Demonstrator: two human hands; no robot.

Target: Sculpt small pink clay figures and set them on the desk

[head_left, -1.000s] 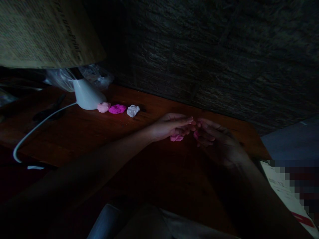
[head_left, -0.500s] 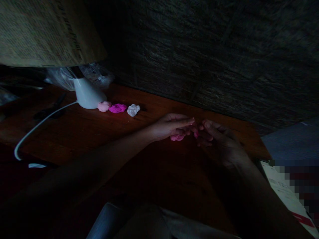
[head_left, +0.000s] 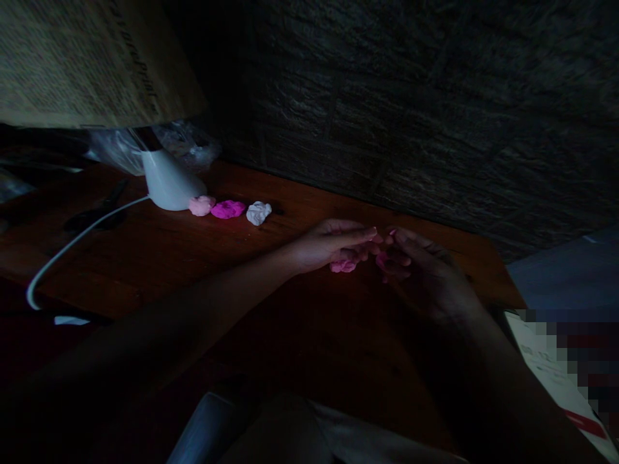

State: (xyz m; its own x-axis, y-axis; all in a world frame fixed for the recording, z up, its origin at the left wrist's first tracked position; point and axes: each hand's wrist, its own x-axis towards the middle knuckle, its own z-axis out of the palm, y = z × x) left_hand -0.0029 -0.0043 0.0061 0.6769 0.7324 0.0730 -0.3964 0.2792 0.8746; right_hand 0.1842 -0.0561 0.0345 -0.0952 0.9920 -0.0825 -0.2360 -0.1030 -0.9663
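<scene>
My left hand (head_left: 333, 245) reaches over the wooden table, thumb stretched along the top and fingers curled. A pink lump of modelling clay (head_left: 343, 265) shows at the lower edge of its fingers; how firmly they grip it is hard to see in the dark. Close by on the right, my right hand (head_left: 430, 264) is closed, with pink clay (head_left: 382, 260) between its curled fingers. A small pink bit (head_left: 393, 232) shows at its thumb tip. The fingertips of both hands nearly meet. Shadow hides the palms.
Light pink (head_left: 202, 205), magenta (head_left: 228, 209) and white (head_left: 258, 213) clay lumps lie in a row beside a lamp's white base (head_left: 169, 183). Its white cable (head_left: 82, 235) curves left past dark scissors (head_left: 94, 218). A stone-patterned wall (head_left: 387, 116) stands behind the table (head_left: 290, 322).
The right hand's thumb and fingertips have shifted slightly up and left, and more pink shows at them. My left hand and the clay row have stayed nearly in place.
</scene>
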